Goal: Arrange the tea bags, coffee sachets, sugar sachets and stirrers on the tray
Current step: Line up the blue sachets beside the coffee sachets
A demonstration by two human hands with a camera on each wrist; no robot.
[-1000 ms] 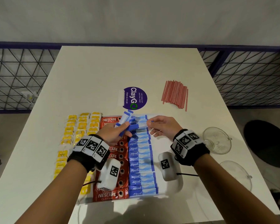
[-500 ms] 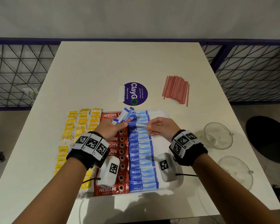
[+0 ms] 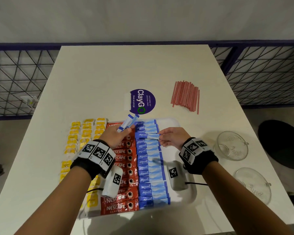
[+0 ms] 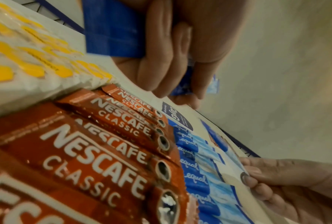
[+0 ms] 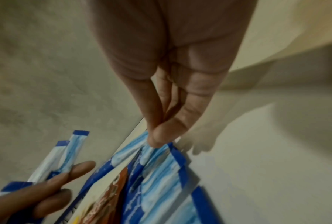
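The right hand (image 3: 172,139) pinches the end of one blue sugar sachet (image 3: 151,136) between thumb and fingertips, holding it over the upper part of the blue column on the tray (image 3: 185,195), while the left hand (image 3: 116,135) grips a small fan of spare sachets (image 3: 127,122) raised above the red coffee row. The tray sits on the near half of a pale table (image 3: 109,73). Yellow-tagged tea bags (image 3: 85,133) fill its left side, overlapping red coffee sachets (image 3: 124,182) run down the middle and the sugar sachets (image 3: 149,168) lie shingled beside them.

The sugar packets look to be thin, light paper tubes, limp enough to bend and easily knocked askew by a brushing finger; an end pinch on the flat seal, as here, seems the surest hold. The coffee sachets are glossy foil, probably slicker and stiffer. The tea bags appear soft and puffy in filmy wrappers.

The red stirrers (image 3: 186,96) lie in a loose bundle on the far right of the table, well apart from the tray; thin, rigid sticks likely best gathered by the handful at mid-length. Two clear glass dishes (image 3: 232,145) stand to the right, a round purple sticker (image 3: 142,101) beyond the tray.
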